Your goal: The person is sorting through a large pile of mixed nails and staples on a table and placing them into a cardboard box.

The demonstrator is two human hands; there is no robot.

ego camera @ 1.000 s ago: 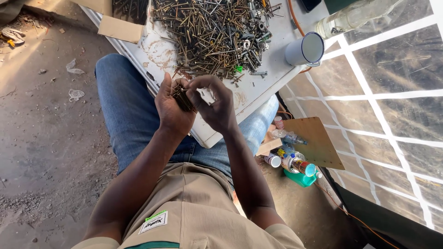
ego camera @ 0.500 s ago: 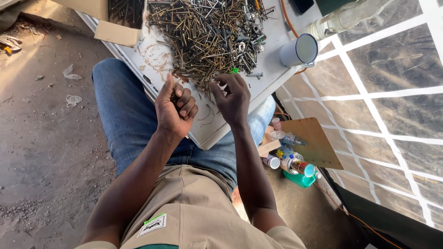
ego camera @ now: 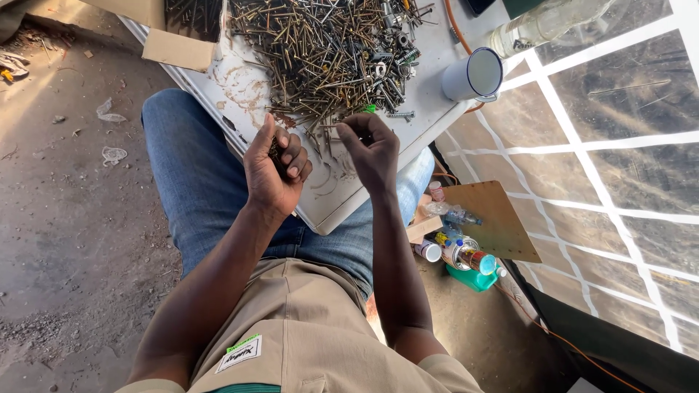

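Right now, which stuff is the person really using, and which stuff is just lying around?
In use:
left hand, closed round a small bundle of screws
right hand, picking at the edge of the screw pile
white board under the pile

Just lying about:
white mug
clear bottle
cardboard box
wooden board
small bottles and cans on the floor

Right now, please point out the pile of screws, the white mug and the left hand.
pile of screws (ego camera: 328,51): head view, on the dense middle of the heap.
white mug (ego camera: 473,75): head view, on its inner wall.
left hand (ego camera: 275,171): head view, on the back of the hand.
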